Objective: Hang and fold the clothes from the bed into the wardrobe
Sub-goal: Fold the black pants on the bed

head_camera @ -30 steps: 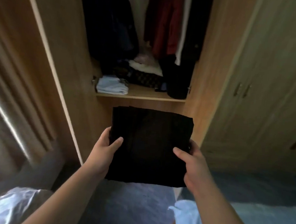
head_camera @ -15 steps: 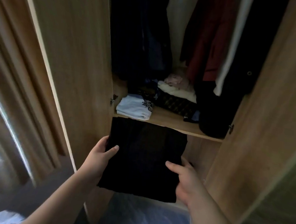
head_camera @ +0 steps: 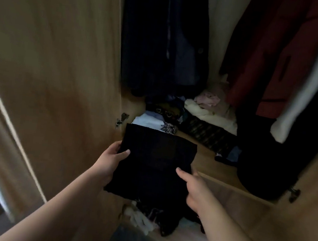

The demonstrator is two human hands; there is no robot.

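Observation:
A folded black garment [head_camera: 155,163] is held flat in front of the open wardrobe, its far edge over the wooden shelf [head_camera: 208,164]. My left hand [head_camera: 110,160] grips its left edge, thumb on top. My right hand [head_camera: 192,188] grips its right edge, thumb on top and fingers hidden underneath. Just beyond the garment, a folded white piece [head_camera: 150,122] with a dark print lies on the shelf.
Dark coats [head_camera: 162,42], a red garment [head_camera: 268,63] and a white one [head_camera: 310,87] hang above the shelf. Patterned and cream clothes [head_camera: 210,114] are piled at the back. A black heap [head_camera: 263,166] sits at the shelf's right. The wardrobe door [head_camera: 51,69] stands open on the left. Crumpled clothes [head_camera: 150,217] lie below.
I have moved closer to the wardrobe. Both hands have carried the black garment up and forward, from below the shelf edge to over the shelf.

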